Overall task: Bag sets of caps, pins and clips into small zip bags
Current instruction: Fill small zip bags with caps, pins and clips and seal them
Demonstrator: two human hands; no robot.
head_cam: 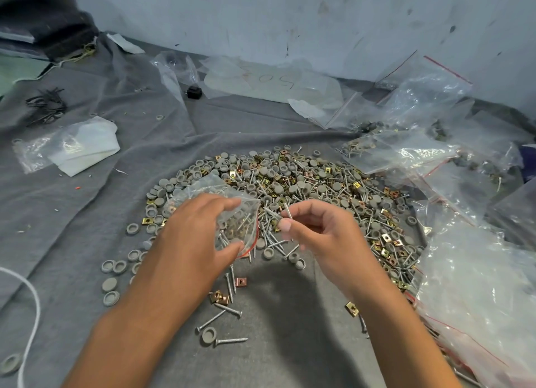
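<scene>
A wide heap (pixel 313 182) of grey round caps, silver screw-like pins and brass square clips lies on the grey cloth (pixel 162 144). My left hand (pixel 200 234) grips a small clear zip bag (pixel 232 213) with a red seal, its mouth turned toward my right hand; caps, clips and pins show inside it. My right hand (pixel 316 231) pinches a few silver pins (pixel 280 215) between thumb and fingers, just right of the bag's mouth and above the heap's near edge.
Large clear bags (pixel 478 274) with red zips, some filled, crowd the right side. More plastic sheets (pixel 269 80) lie by the wall. A small bag stack (pixel 72 144) sits at left. Loose caps, clips and pins (pixel 226 309) lie scattered near me; a white cord (pixel 32 306) runs at lower left.
</scene>
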